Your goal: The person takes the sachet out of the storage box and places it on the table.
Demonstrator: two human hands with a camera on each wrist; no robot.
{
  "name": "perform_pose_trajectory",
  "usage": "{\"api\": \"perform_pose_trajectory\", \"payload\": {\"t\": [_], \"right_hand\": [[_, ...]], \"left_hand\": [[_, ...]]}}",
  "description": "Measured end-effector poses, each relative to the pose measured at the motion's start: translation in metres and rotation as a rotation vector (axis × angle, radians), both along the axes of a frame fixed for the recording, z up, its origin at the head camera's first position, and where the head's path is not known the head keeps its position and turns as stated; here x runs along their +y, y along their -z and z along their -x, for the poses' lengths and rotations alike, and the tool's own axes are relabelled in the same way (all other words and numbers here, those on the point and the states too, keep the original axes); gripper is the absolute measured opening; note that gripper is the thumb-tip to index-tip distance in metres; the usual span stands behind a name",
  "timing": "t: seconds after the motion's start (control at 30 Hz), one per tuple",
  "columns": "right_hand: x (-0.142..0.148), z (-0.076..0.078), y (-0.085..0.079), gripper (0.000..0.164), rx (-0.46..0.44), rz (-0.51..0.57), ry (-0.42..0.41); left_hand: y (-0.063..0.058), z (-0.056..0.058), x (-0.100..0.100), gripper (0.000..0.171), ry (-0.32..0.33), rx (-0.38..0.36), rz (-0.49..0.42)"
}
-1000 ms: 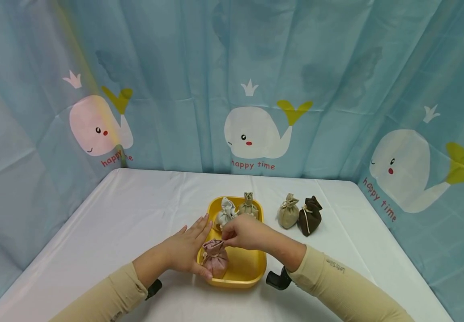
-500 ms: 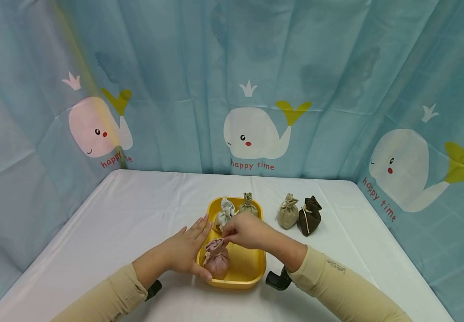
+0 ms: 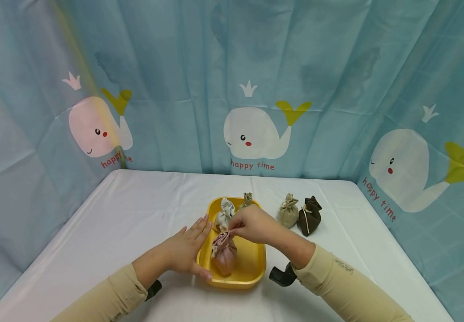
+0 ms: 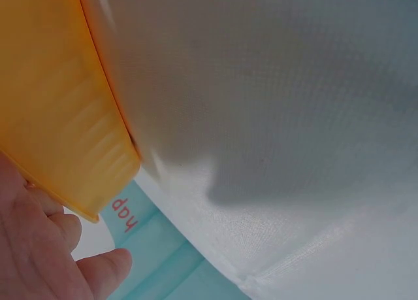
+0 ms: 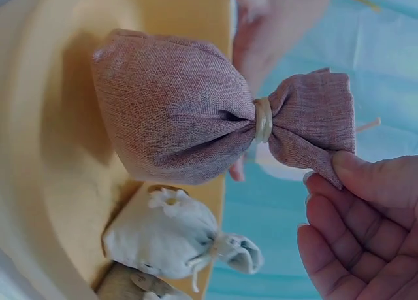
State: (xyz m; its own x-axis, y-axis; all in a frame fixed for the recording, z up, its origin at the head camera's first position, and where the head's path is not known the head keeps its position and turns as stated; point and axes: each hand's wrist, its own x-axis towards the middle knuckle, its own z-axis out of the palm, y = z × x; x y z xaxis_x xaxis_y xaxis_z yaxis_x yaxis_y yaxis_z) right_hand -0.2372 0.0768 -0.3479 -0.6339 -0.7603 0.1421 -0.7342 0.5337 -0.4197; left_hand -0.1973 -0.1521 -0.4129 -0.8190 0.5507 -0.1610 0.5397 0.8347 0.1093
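A pink cloth pouch (image 3: 225,259), tied at its neck with a pale cord, hangs in the near part of a yellow tray (image 3: 237,284). My right hand (image 3: 253,225) pinches the pouch's top edge between thumb and forefinger, as the right wrist view shows closely. Along the tray's left rim rests my left hand (image 3: 185,248), fingers straight and spread. A white pouch (image 5: 173,231) and a green-beige pouch (image 3: 248,200) sit at the tray's far end, the latter partly hidden by my right hand. The left wrist view shows the tray's outer wall (image 4: 72,104) beside my fingers.
Right of the tray, a beige pouch (image 3: 288,212) and a dark brown pouch (image 3: 310,217) stand side by side on the white-covered table (image 3: 143,201). A blue curtain (image 3: 175,112) with whale prints surrounds the table's back and sides.
My right hand has drawn the pink pouch up and to the right, away from the tray's left wall. My left hand has stayed at the rim.
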Motion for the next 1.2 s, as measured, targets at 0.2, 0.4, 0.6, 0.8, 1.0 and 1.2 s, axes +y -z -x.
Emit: {"api": "perform_pose_trajectory", "payload": {"t": [0.2, 0.4, 0.6, 0.8, 1.0, 1.2], "right_hand": [[0.007, 0.001, -0.008, 0.009, 0.028, 0.03, 0.032], [0.014, 0.001, -0.017, 0.008, 0.03, 0.062, 0.069], [0.023, 0.001, -0.026, 0.007, -0.036, 0.095, 0.143], [0.033, 0.0, -0.037, 0.008, -0.015, 0.111, 0.176], [0.046, 0.0, -0.042, 0.007, -0.023, 0.131, 0.227], [0.062, 0.0, -0.046, 0.008, -0.023, 0.141, 0.283]], "left_hand": [[-0.001, 0.0, 0.0, 0.129, -0.001, -0.002, -0.007], [0.0, 0.0, 0.0, 0.129, -0.001, 0.004, -0.011], [0.001, 0.0, 0.0, 0.129, 0.001, 0.008, -0.013], [0.002, 0.001, 0.0, 0.129, -0.003, 0.008, -0.009], [0.001, 0.001, 0.0, 0.129, -0.001, 0.01, -0.007], [0.0, 0.0, 0.001, 0.129, -0.004, -0.003, 0.004]]}}
